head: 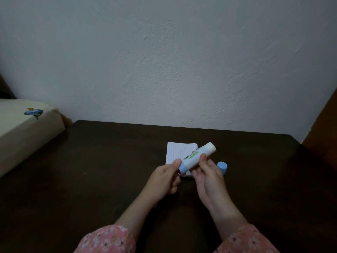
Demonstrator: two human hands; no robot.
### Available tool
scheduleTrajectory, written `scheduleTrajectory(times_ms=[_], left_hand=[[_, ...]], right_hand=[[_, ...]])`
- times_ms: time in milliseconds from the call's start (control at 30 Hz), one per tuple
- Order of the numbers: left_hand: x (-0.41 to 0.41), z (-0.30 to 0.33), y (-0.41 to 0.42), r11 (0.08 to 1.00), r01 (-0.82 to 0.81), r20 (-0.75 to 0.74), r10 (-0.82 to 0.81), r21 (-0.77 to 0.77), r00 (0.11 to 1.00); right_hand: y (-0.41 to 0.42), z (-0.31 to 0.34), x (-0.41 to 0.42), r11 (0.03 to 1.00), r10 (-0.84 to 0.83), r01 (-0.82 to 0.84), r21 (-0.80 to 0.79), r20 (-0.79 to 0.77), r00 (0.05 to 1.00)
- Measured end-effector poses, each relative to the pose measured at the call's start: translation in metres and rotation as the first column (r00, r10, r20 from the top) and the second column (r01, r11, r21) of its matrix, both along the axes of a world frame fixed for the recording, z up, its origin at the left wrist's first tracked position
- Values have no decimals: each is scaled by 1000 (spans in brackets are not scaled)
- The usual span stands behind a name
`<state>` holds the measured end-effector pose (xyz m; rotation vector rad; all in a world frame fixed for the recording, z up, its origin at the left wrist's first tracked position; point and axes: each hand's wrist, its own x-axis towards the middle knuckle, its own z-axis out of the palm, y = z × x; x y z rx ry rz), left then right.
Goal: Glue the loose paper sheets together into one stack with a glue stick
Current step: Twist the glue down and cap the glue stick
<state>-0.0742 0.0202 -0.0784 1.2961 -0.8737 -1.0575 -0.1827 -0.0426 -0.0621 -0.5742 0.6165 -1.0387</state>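
Observation:
A white glue stick (196,157) with a light blue base is held above the table, tilted, its uncapped white tip pointing up to the right. My right hand (207,177) grips its body. My left hand (165,178) pinches the blue base end. Beneath the stick lies a small stack of lined white paper sheets (176,152) on the dark table (109,170), partly hidden by the stick and my fingers. The blue cap (222,167) sits on the table just right of my right hand.
A cream cushion or mattress (23,132) with a small blue print borders the table's left side. A plastered wall (173,70) stands right behind the table's far edge. A brown wooden surface (326,128) rises at the right.

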Motion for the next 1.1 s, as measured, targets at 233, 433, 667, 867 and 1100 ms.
scheduleTrajectory(times_ms=[233, 433, 667, 867, 1100], left_hand=[[-4, -4, 1, 1000, -3, 152, 4, -3, 988], [-4, -3, 0, 1000, 6, 95, -3, -27, 995], [-8, -4, -4, 999, -20, 82, 16, 51, 996], [-6, -7, -2, 999, 18, 157, -12, -37, 988], [-10, 0, -3, 998, 12, 12, -13, 54, 1000]], right_hand=[[-2, -1, -5, 1000, -12, 13, -8, 11, 1000], [-2, 0, -10, 1000, 7, -7, 19, 37, 999], [-1, 0, -8, 1000, 6, -6, -17, 15, 1000], [-2, 2, -11, 1000, -17, 17, 4, -2, 1000], [-1, 2, -10, 1000, 6, -6, 3, 19, 1000]])
